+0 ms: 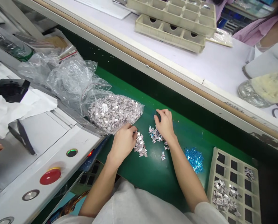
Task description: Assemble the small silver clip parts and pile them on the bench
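Observation:
My left hand [125,138] is closed at the left edge of a pile of small silvery metal pieces [140,145], its fingertips bent together; what they pinch is too small to make out. Beyond a second, looser pile of such pieces [154,135], my right hand [165,123] hovers over the green table [148,177], thumb and forefinger apart with a gap between them. A few pieces [162,156] lie nearer to me. Touching or just behind my left hand is a clear plastic bag [115,112] full of the same pieces. Right of my right forearm sits a heap of shiny blue slivers [195,159].
A compartment tray [241,183] with metal pieces stands at the right. Crumpled plastic bags [68,77] lie at the left, beside a machine panel with a red button [50,176]. Across the back runs a raised white shelf [162,53] bearing stacked trays [171,32] and a glass jar [257,93].

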Tool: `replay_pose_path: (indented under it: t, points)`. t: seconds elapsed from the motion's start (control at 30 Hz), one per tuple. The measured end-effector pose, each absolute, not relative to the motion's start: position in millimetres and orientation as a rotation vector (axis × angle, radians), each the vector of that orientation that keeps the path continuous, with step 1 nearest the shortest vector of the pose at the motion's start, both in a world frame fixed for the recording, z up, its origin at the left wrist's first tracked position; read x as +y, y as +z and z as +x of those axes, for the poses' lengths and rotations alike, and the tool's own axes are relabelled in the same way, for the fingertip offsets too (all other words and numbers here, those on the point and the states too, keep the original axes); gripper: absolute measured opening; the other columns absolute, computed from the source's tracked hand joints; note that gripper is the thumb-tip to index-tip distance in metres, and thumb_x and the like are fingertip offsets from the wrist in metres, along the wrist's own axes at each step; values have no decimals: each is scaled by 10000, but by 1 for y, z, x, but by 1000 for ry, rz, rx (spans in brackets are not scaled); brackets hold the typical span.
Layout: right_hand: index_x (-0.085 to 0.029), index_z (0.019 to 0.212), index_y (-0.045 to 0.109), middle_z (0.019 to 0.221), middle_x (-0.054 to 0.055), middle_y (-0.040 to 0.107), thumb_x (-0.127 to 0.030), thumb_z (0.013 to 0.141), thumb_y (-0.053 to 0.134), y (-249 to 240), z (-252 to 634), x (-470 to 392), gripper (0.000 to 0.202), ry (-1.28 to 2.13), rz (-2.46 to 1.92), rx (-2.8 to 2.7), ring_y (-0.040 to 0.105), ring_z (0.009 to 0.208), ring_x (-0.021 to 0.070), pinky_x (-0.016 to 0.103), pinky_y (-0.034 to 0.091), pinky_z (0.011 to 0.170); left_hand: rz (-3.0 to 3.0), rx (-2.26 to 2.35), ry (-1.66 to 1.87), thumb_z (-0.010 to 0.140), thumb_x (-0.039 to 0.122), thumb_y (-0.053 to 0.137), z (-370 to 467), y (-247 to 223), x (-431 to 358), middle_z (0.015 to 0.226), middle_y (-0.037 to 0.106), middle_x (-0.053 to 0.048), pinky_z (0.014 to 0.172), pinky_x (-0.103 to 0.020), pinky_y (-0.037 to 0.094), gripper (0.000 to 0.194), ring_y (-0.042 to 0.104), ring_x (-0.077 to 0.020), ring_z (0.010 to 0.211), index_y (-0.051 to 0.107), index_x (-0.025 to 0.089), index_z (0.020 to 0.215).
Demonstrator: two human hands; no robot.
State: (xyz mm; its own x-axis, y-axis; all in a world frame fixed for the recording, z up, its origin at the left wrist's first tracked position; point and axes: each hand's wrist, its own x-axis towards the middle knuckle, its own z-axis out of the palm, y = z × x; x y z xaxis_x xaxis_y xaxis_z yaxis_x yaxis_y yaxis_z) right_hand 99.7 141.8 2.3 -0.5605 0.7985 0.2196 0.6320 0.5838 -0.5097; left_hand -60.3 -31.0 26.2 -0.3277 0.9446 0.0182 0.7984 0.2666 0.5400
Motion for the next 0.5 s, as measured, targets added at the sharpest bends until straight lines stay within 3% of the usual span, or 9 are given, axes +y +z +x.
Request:
replay_pose_path:
  t: [0.23, 0.4, 0.5]
  points:
    - [-144, 1360, 707, 1158, 182, 591, -311, 1035, 511, -2, 95, 143, 415, 515, -1212, -2370, 548, 1128, 369, 560, 500, 1046, 1619, 2174, 846, 1016, 215, 530, -56, 29, -33, 995, 730, -104, 796, -390, 533, 243, 702, -294, 943, 769, 229, 977]
    - [-187, 1306, 734, 1119, 155, 612, -294, 1010, 549, -4, 94, 144, 365, 536, -1214, -2315, 571, 1114, 355, 541, 510, 1039, 1177, 1897, 1279, 968, 336, 691, -52, 30, -32, 924, 807, -45, 814, -368, 610, 132, 767, -240, 834, 785, 244, 954]
    - [-217, 1251, 758, 1113, 139, 625, -281, 1014, 540, -5, 94, 144, 328, 530, -1201, -2303, 581, 1111, 343, 522, 510, 1037, 832, 1671, 1471, 884, 429, 813, -47, 29, -29, 879, 821, -64, 812, -379, 662, 219, 803, -260, 822, 798, 214, 918]
